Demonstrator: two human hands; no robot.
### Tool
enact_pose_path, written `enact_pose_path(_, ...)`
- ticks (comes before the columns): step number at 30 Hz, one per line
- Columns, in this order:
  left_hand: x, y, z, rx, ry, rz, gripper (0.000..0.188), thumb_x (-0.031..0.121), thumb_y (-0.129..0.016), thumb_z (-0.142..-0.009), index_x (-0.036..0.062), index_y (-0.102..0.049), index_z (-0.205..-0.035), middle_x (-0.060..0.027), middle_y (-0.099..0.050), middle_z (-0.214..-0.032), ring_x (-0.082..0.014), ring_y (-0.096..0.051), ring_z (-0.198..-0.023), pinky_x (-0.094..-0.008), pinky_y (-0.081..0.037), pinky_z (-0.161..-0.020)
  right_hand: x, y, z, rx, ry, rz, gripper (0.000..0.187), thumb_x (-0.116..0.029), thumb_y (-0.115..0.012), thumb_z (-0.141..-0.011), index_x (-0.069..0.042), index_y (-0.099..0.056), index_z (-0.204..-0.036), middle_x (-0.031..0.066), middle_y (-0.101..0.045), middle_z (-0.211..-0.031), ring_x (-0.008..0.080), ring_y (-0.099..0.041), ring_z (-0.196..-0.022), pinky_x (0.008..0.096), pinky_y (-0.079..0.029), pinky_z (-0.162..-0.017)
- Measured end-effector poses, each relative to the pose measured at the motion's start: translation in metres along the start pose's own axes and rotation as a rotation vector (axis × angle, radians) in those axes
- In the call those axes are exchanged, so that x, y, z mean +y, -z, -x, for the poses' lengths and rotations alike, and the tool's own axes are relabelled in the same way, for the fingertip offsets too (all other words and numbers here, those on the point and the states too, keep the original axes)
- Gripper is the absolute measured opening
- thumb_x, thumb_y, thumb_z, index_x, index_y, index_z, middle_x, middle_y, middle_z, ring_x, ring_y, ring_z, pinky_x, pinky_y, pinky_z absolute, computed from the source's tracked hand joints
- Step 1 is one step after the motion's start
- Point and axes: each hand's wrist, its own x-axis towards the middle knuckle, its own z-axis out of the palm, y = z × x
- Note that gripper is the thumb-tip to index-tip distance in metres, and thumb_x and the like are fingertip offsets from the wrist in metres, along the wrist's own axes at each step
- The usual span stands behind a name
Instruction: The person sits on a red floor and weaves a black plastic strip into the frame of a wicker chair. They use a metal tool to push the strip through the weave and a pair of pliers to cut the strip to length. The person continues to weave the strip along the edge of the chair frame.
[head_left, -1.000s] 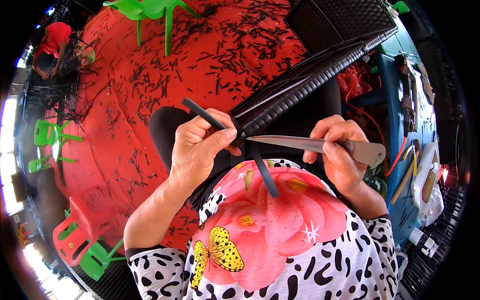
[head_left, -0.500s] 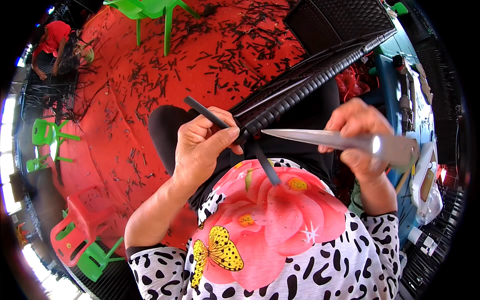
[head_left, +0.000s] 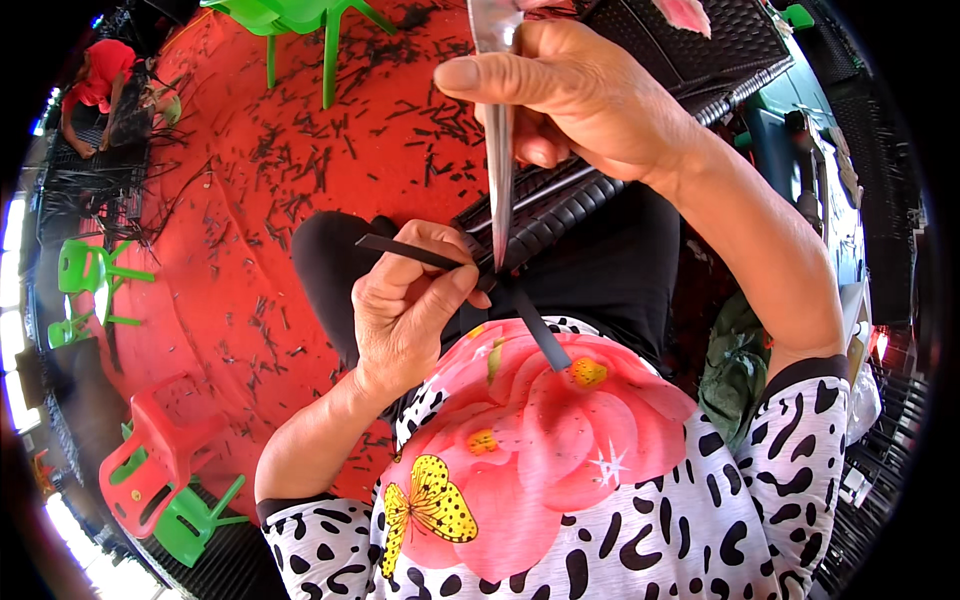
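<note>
My left hand (head_left: pixel 405 310) pinches a flat black plastic strip (head_left: pixel 400 250) between thumb and fingers, at the near end of a black woven rattan panel (head_left: pixel 570 212). Another length of black strip (head_left: pixel 540 332) sticks out below that end, over my flowered shirt. In my right hand (head_left: pixel 600 110) is a long, tapered metal tool (head_left: pixel 500 190), held upright in the view with its point down at the panel's end, close to my left fingertips. The tool's upper end runs out of the picture, so its exact kind is unclear. Whether the point is inside the weave cannot be told.
Cut black strip pieces (head_left: pixel 300 150) litter the red floor (head_left: pixel 200 330). Green chairs stand at the top and left, near a red chair (head_left: pixel 150 470). A person in red (head_left: pixel 105 75) works at far left. Green cloth (head_left: pixel 735 365) lies by my right side.
My right hand has swung up and leftward, turning the metal tool from lying sideways to pointing down at the panel's end. My left hand keeps its pinch on the strip, now tilted flatter.
</note>
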Motion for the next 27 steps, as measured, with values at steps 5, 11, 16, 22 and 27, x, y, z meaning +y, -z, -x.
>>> enact_pose_path(5,-0.005,0.001,0.000,-0.019,-0.020,0.033,0.008,-0.008,-0.053,-0.084,-0.0066,-0.057,-0.091,-0.0123,-0.050,-0.096,-0.0170,-0.059,-0.075,-0.0269,-0.055,-0.065,-0.003,-0.003,-0.014,-0.079,-0.063,0.015,0.040,-0.044,-0.065,-0.082,-0.007,-0.053,-0.071,0.0002,-0.051,-0.054,0.0066,-0.046,-0.043,0.0203,-0.034,-0.040)
enact_pose_path(11,-0.011,0.003,-0.001,-0.041,-0.036,0.042,0.008,-0.010,-0.055,-0.083,-0.0061,-0.057,-0.090,-0.0104,-0.051,-0.096,-0.0132,-0.058,-0.077,-0.0241,-0.055,-0.066,0.013,-0.009,-0.029,-0.081,-0.037,0.045,0.034,-0.035,-0.069,-0.081,-0.006,-0.056,-0.069,-0.0015,-0.050,-0.054,0.0031,-0.042,-0.038,0.0158,-0.030,-0.034)
enact_pose_path(16,-0.013,0.004,-0.001,-0.048,-0.014,0.033,0.007,-0.009,-0.055,-0.084,-0.0057,-0.057,-0.089,-0.0104,-0.052,-0.095,-0.0129,-0.057,-0.078,-0.0241,-0.055,-0.066,0.017,-0.012,-0.038,-0.190,-0.071,0.112,0.035,-0.035,-0.068,-0.081,-0.005,-0.056,-0.069,-0.0017,-0.050,-0.054,0.0035,-0.040,-0.037,0.0165,-0.029,-0.033)
enact_pose_path(22,-0.019,0.002,-0.001,-0.033,-0.035,0.081,0.004,-0.009,-0.055,-0.084,-0.0053,-0.058,-0.086,-0.0112,-0.053,-0.095,-0.0124,-0.057,-0.076,-0.0235,-0.054,-0.066,0.004,-0.019,-0.036,-0.312,0.021,0.316,0.028,-0.026,-0.067,-0.083,-0.006,-0.053,-0.070,-0.0054,-0.041,-0.052,0.0020,-0.038,-0.042,0.0189,-0.028,-0.039)
enact_pose_path(27,-0.022,0.001,0.004,-0.056,-0.098,0.032,0.007,-0.010,-0.056,-0.083,-0.0040,-0.059,-0.085,-0.0121,-0.054,-0.094,-0.0122,-0.057,-0.074,-0.0231,-0.053,-0.064,-0.014,-0.023,-0.011,-0.306,0.102,0.475,0.030,-0.023,-0.064,-0.078,0.001,-0.054,-0.064,0.0083,-0.051,-0.053,0.0130,-0.049,-0.048,0.0300,-0.038,-0.049)
